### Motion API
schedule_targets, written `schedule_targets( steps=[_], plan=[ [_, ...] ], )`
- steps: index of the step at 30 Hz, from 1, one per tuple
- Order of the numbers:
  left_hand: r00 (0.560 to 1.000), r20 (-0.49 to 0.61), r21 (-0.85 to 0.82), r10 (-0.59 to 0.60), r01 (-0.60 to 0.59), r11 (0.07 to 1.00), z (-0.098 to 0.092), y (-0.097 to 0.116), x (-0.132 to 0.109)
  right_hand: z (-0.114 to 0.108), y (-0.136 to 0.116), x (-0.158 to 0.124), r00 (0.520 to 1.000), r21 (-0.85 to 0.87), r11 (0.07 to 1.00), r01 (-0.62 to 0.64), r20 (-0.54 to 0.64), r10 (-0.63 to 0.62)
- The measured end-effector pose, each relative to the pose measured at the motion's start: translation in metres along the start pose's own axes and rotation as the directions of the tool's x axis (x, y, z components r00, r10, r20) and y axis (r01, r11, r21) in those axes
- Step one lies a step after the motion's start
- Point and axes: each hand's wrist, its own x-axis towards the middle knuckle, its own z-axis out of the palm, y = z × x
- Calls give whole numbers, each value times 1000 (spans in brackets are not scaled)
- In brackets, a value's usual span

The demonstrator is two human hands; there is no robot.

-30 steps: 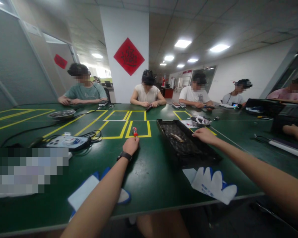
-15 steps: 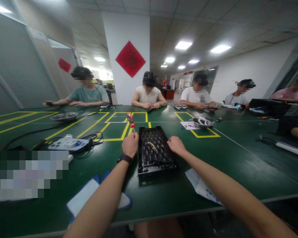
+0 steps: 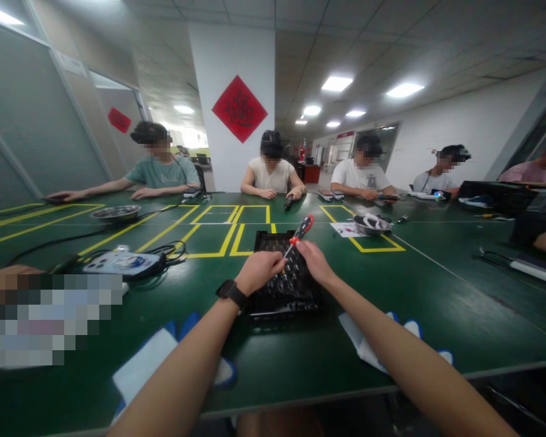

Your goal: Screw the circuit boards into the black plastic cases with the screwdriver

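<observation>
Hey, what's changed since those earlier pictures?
The black tray moved left, toward the middle. The left hand, still gripping the screwdriver, swung it rightward over the tray. The right hand let go of the tray's edge and came to the handle's base. The red sign and yellow tape stayed.

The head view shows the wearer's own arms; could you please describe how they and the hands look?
The left hand and right hand are both ungloved. The forearms show no sleeves. A dark watch with a dark strap circles the left wrist; the right wrist appears bare.
</observation>
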Motion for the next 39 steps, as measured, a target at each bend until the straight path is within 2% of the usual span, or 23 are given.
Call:
schedule_targets(
  steps=[2, 3, 4, 6, 8, 10, 13, 16, 19, 25, 30, 35, 37, 39],
  plan=[
    [999, -1, -71, 37, -37, 997, -3, 5, 0, 7, 0, -1, 995, 316, 947, -61, 89, 34],
    [999, -3, -110, 52, -52, 993, -5, 5, 1, 9, 0, -1, 992, 420, 902, -100, 115, 56],
    [998, -5, -149, 67, -67, 987, -6, 5, 1, 11, 1, -1, 990, 488, 864, -124, 120, 74],
    [996, -30, -207, 80, -85, 975, -7, 1, 2, 11, 4, 2, 993, 548, 828, -118, 52, 107],
    [994, -86, -217, 71, -88, 972, -5, -6, 3, 6, 9, 8, 985, 475, 872, -120, -55, 165],
    [989, -138, -179, 57, -81, 980, 0, -14, 3, -3, 17, 14, 964, 301, 935, -189, -123, 234],
    [994, -96, -86, 53, -61, 994, 13, -27, 1, -21, 34, 18, 940, 77, 947, -313, -113, 321],
    [997, 49, -5, 60, -59, 998, 27, -36, 0, -37, 49, 17, 919, -125, 912, -391, -113, 378],
    [988, 146, 48, 51, -58, 997, 35, -40, 1, -41, 58, 13, 906, -314, 851, -422, -129, 402],
    [989, 149, 111, 10, -26, 993, 32, -36, 1, -30, 59, 4, 893, -536, 732, -420, -99, 439],
    [990, 138, 74, 7, -17, 997, 27, -31, 0, -25, 55, -1, 909, -624, 694, -360, -67, 411],
    [993, 111, -1, 28, -28, 1000, 29, -32, 0, -25, 47, -4, 944, -652, 709, -269, -34, 328],
    [995, 92, -23, 23, -21, 1000, 28, -31, -1, -25, 40, -4, 963, -654, 722, -227, -41, 266],
    [998, 66, -43, 21, -18, 999, 25, -29, -1, -24, 32, -3, 991, -624, 772, -120, -27, 133]
  ],
)
